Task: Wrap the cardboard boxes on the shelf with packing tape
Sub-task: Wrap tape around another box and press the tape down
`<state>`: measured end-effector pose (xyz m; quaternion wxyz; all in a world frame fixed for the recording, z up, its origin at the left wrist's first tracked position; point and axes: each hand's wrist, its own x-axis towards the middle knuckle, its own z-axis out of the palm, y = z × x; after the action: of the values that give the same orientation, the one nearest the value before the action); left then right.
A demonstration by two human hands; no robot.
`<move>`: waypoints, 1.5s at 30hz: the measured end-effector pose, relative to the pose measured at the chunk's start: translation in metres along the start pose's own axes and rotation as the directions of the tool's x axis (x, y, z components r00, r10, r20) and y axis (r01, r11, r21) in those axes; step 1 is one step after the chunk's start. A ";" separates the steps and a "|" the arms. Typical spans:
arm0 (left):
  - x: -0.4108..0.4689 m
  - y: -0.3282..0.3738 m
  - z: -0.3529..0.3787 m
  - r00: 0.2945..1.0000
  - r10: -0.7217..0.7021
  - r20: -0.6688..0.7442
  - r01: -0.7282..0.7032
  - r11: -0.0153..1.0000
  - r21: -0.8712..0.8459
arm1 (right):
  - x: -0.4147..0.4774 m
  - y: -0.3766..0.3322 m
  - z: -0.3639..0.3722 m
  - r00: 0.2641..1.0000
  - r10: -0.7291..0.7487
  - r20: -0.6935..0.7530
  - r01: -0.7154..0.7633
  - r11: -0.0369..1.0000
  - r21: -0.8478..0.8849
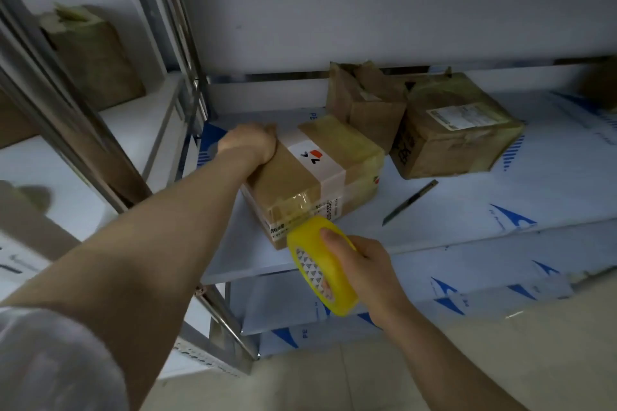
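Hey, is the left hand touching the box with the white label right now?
Touching. The head view shows the left hand gripping the far top corner of the box, with no gap between them.

A cardboard box [310, 177] on the shelf [467, 223] is gripped at its far corner by the left hand [248, 143]. A yellow tape roll [317, 264] is held at its near face by the right hand [367, 272]; a knife [410, 202] is seen to the right
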<state>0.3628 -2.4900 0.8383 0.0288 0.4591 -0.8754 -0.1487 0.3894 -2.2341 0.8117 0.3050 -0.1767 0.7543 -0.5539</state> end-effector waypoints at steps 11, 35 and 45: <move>-0.044 0.019 0.002 0.951 0.270 -0.149 -0.223 0.936 0.274 | 0.002 -0.017 0.010 0.997 -0.003 0.075 0.008 0.998 -0.062; -0.059 0.020 0.007 0.995 0.093 0.030 -0.097 0.977 0.191 | 0.009 -0.026 0.015 0.998 0.044 0.034 -0.041 0.995 -0.094; -0.061 0.011 -0.015 0.908 0.140 0.395 -0.230 0.955 0.190 | 0.018 -0.020 0.015 0.998 0.056 0.014 -0.054 0.994 -0.093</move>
<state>0.3919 -2.4386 0.8613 -0.1799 0.3366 -0.9155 -0.1276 0.3842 -2.2628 0.8224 0.3180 -0.1746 0.7810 -0.5084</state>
